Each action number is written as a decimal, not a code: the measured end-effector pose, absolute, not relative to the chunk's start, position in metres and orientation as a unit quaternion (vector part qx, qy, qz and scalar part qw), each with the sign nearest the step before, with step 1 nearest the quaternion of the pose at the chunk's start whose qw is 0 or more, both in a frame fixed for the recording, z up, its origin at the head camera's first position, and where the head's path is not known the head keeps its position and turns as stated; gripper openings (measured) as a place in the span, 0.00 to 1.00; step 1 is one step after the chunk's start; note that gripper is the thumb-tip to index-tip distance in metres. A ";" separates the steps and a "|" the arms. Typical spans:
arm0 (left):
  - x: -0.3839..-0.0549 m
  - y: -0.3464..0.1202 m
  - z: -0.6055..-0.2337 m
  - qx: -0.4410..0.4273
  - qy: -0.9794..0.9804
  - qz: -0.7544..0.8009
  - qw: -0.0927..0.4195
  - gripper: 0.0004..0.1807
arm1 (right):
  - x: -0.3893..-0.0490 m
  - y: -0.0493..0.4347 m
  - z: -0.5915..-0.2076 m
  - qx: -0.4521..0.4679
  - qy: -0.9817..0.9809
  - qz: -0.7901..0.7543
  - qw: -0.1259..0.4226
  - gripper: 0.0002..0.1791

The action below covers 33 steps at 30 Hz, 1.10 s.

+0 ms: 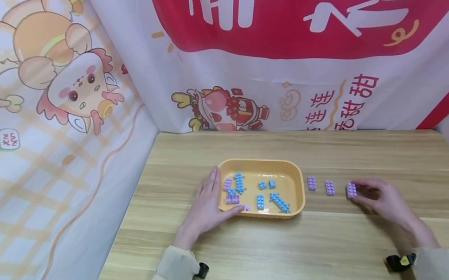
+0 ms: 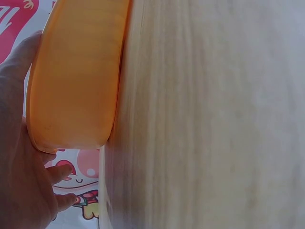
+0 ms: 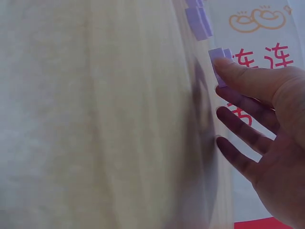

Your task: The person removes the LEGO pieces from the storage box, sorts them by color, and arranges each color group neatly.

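My left hand (image 1: 205,207) rests against the left end of a yellow plastic tray (image 1: 300,182), its fingers along the end wall and its thumb over the near rim. In the left wrist view the tray's outer wall (image 2: 76,81) fills the upper left beside the hand (image 2: 24,176). My right hand (image 1: 387,199) pinches a purple building brick (image 1: 351,190) between thumb and index finger, at the right end of a row. The right wrist view shows this brick (image 3: 217,64) at the fingertips, the other fingers spread. Two more purple bricks, one nearer (image 1: 329,188) and one by the tray (image 1: 311,183), complete the row.
In the tray lie blue bricks (image 1: 260,201), long blue pieces with side pegs (image 1: 280,202), purple bricks (image 1: 232,199) and small pieces. The wooden table (image 1: 264,261) meets a printed cloth (image 1: 277,91) at the back and another cloth (image 1: 65,178) at the left.
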<state>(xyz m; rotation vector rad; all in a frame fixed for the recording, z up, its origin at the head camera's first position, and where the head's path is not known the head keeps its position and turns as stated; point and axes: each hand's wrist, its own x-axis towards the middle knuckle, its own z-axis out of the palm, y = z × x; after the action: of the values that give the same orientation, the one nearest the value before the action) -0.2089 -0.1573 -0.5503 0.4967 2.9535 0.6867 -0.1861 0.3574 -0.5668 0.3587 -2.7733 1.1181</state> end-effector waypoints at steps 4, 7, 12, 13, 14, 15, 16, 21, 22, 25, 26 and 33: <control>-0.209 -0.158 -0.551 0.163 0.959 0.228 0.032 0.75 | -0.186 0.358 -0.574 0.123 -0.919 0.364 0.087 0.24; -0.209 -0.158 -0.551 0.164 0.959 0.230 0.028 0.75 | -0.186 0.359 -0.578 0.125 -0.920 0.357 0.106 0.24; -0.209 -0.158 -0.552 0.163 0.959 0.229 0.026 0.75 | -0.185 0.358 -0.583 0.126 -0.919 0.350 0.133 0.24; -0.209 -0.158 -0.552 0.162 0.959 0.230 0.026 0.75 | -0.186 0.358 -0.584 0.129 -0.917 0.350 0.139 0.24; -0.209 -0.158 -0.552 0.162 0.959 0.229 0.026 0.75 | -0.186 0.357 -0.585 0.132 -0.916 0.350 0.145 0.24; -0.209 -0.158 -0.552 0.163 0.959 0.230 0.026 0.75 | -0.187 0.357 -0.586 0.133 -0.915 0.350 0.149 0.24; -0.209 -0.158 -0.551 0.162 0.959 0.229 0.027 0.75 | -0.187 0.357 -0.587 0.135 -0.915 0.349 0.153 0.24; -0.208 -0.158 -0.550 0.162 0.959 0.233 0.028 0.75 | -0.188 0.357 -0.589 0.132 -0.915 0.351 0.149 0.25; -0.208 -0.158 -0.551 0.161 0.958 0.233 0.028 0.75 | -0.188 0.357 -0.589 0.131 -0.916 0.352 0.145 0.25; -0.209 -0.158 -0.552 0.161 0.959 0.233 0.027 0.75 | -0.188 0.357 -0.587 0.125 -0.916 0.358 0.129 0.28; -0.209 -0.158 -0.552 0.161 0.959 0.232 0.027 0.75 | -0.188 0.357 -0.586 0.121 -0.917 0.360 0.121 0.29; -0.210 -0.158 -0.553 0.163 0.959 0.231 0.026 0.75 | -0.188 0.345 -0.562 0.068 -0.920 0.381 0.066 0.33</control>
<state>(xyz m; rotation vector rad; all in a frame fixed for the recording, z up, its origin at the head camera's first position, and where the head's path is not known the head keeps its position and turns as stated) -0.2102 -0.1578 -0.5533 0.5040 2.9643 0.7132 -0.1876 0.3452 -0.5617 0.2053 -2.7744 1.1490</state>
